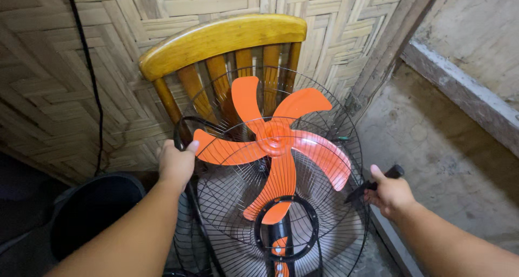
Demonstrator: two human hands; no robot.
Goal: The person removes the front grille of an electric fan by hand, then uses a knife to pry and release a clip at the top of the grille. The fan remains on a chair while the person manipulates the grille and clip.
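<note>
Seen from the head camera, an electric fan (pixel 273 174) with orange blades (pixel 275 142) leans against a wooden chair (pixel 221 39), its black wire guard (pixel 351 131) open to view. The left hand (pixel 175 163) is closed over the guard's rim on the fan's left side, thumb resting on a blade tip. The right hand (pixel 390 195), just right of the fan, is curled around a dark-handled tool (pixel 373 184) whose tip touches the guard's rim. A dark bucket (pixel 92 207) stands left of the fan, a woven bamboo wall (pixel 65 82) behind it.
</note>
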